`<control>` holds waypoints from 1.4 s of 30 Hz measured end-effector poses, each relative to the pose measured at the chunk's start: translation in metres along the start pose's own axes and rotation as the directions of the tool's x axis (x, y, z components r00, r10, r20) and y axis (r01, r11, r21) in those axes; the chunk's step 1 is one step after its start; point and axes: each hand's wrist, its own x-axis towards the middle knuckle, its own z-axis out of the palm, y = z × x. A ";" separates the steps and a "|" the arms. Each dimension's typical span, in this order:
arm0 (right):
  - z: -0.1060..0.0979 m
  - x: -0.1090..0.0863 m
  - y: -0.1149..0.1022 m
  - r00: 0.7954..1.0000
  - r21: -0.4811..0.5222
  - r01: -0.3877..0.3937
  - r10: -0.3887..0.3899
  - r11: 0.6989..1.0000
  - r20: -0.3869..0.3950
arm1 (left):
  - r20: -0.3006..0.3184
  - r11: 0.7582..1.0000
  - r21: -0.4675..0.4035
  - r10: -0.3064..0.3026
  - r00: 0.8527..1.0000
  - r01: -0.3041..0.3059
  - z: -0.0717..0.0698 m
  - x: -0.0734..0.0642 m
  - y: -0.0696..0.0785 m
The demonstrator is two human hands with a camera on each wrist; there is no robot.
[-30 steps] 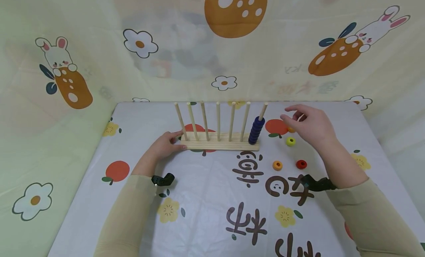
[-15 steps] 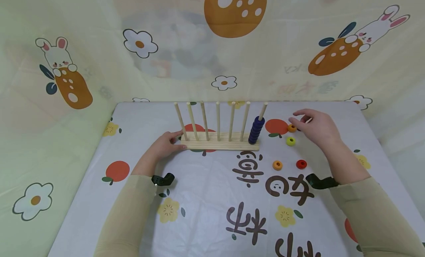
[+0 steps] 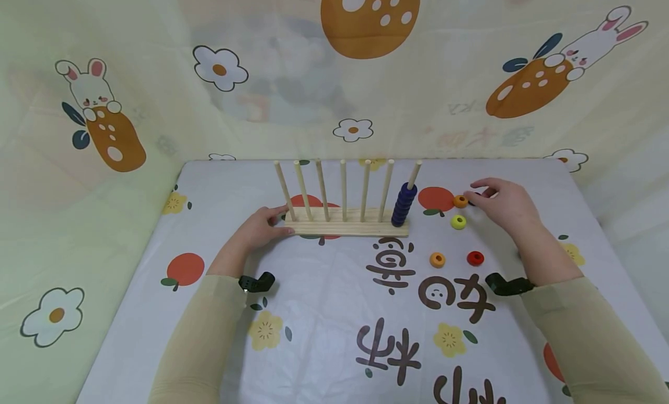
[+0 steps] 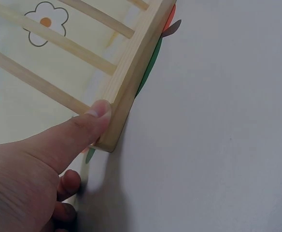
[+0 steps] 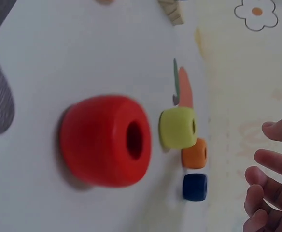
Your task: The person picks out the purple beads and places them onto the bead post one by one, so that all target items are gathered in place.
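At the left end of a wooden bead rack (image 3: 345,231), my left hand (image 3: 259,227) grips the base. The thumb (image 4: 101,109) lies on the base beside the outermost peg, as the left wrist view shows. Dark blue beads (image 3: 403,206) are stacked on the rack's rightmost peg; the other pegs are bare. My right hand (image 3: 506,204) reaches over the far right of the table, fingertips close by a dark blue bead (image 5: 194,187). Its fingers are loosely bent with nothing between them in the right wrist view. In the head view the hand mostly hides that bead.
An orange bead (image 3: 460,201) and a yellow bead (image 3: 458,222) lie left of the right hand. Nearer the front are another orange bead (image 3: 437,260) and a red bead (image 3: 475,258). A printed cloth curtain (image 3: 282,102) stands behind the table.
My right hand has moved right and down toward the dark blue bead, uncovering the far orange bead. The left hand and the rack have stayed in place.
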 end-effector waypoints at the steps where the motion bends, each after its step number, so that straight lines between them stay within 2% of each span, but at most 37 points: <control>1: 0.001 0.001 0.002 1.000 -0.002 -0.004 0.004 1.000 0.002 | 0.000 1.000 0.001 0.001 1.000 -0.001 0.000 0.000 0.000; 12: 0.008 0.011 0.024 0.998 -0.017 -0.052 0.053 0.998 0.024 | -0.003 1.000 0.003 0.006 1.000 -0.006 0.000 0.000 0.001; 27: 0.016 0.024 0.037 0.986 0.011 -0.144 0.143 0.989 0.082 | -0.002 1.000 0.006 0.003 1.000 -0.003 -0.001 0.000 0.000; 42: 0.022 0.034 0.045 0.981 0.005 -0.165 0.164 0.986 0.102 | -0.005 1.000 0.012 -0.001 1.000 0.001 0.000 0.000 0.001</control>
